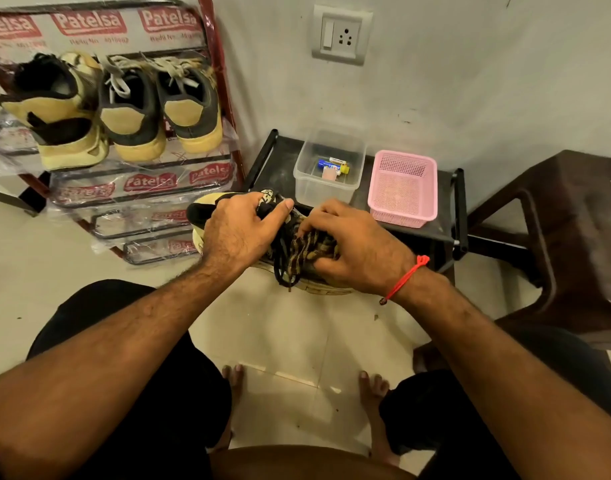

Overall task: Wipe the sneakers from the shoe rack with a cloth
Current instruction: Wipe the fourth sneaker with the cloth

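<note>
Item: one sneaker (207, 211), black with a pale yellow sole, held over the tiled floor (290, 341) in front of a seated person, just before the low black desk (279, 150). Left hand (241, 230): clenched round the shoe at its collar and tongue, thumb across the top. Right hand (352, 244): fingers curled round a bunched dark checked cloth (311, 245), pressing it to the upper near the laces. Loose black lace (285, 271): hanging below the shoe, its tip free. Shoe rack (224, 98): to the left, plastic wrap on its bars, three more sneakers (130, 112) on the top shelf, heels outward. On the desk: clear tub (328, 164) holding small tubes, and beside it a pink basket (402, 188), both just beyond the hands. Risks, as judged: the hanging lace could catch in the cloth and drag or come undone; a hard stroke against a one-handed hold could twist the shoe loose and drop it towards the bare feet (233, 375); a wide forward swing could knock the tub or basket; the bunched cloth may skip the sole edge, which looks marked.
</note>
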`<state>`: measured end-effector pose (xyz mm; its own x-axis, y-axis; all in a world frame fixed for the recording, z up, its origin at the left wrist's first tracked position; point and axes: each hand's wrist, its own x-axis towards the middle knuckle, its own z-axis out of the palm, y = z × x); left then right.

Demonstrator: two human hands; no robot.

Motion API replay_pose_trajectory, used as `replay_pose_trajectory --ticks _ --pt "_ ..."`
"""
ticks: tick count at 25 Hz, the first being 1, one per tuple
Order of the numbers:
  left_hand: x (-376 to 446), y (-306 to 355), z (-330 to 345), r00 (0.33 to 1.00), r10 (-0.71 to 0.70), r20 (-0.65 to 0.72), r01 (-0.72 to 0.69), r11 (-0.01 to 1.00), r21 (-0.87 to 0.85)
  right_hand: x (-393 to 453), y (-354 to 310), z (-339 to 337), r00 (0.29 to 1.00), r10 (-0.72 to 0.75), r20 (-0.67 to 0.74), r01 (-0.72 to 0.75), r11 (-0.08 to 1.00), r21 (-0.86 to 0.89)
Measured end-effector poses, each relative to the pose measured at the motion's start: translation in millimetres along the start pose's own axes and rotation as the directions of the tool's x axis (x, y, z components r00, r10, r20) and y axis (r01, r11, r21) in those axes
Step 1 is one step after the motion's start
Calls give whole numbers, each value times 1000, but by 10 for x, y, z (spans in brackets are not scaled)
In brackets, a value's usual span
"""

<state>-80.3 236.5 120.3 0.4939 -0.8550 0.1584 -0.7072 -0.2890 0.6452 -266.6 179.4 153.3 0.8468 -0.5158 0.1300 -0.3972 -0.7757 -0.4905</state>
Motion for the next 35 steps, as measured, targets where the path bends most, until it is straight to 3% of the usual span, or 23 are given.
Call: replay_pose_trajectory --ticks 2,5,10,13,15,19,20,22,25,27,29,31,33,35 --pt "-5 1 -4 1000 -17 -9 17 999 -45 36 129 -47 997 60 -51 -63 997 -54" --pt "-10 24 10 998 -11 -55 7 997 -83 59 398 -148 942 234 -239 -264 959 -101" --pt "-1 11 64 997 68 -32 -72 983 -168 43 71 112 976 89 -200 -98 995 -34" --pt "-28 -17 121 984 179 5 -169 934 -315 118 384 -90 868 257 -426 -281 960 7" --pt "-100 9 170 954 300 -6 -290 918 -270 118 410 -105 797 347 -493 -348 933 94" --pt "-160 39 237 905 425 -6 -411 872 -266 117 70 73 847 141 -513 -94 989 116" --pt "-154 42 229 904 425 -33 -421 877 -231 127 137 39 850 141 -507 -105 989 100" --pt "-123 40 190 900 423 -106 -434 893 -116 115 421 -65 843 262 -469 -277 960 38" --pt "-56 33 111 921 330 -207 -351 933 -74 6 714 -147 799 457 -391 -506 862 -26" --pt "-14 39 106 951 242 -194 -267 958 -110 9 543 -73 813 396 -428 -423 906 34" --pt "-22 46 155 973 198 -116 -218 957 -191 78 197 81 858 224 -461 -212 974 78" --pt "-49 96 173 995 96 -14 -92 902 -422 122 13 228 889 80 -450 -73 997 33" --pt "-68 147 131 996 -20 91 72 785 -615 154 151 206 882 37 -470 -74 995 -61" --pt "-69 169 86 991 -45 128 119 744 -657 158 491 80 826 132 -547 -218 971 -95"
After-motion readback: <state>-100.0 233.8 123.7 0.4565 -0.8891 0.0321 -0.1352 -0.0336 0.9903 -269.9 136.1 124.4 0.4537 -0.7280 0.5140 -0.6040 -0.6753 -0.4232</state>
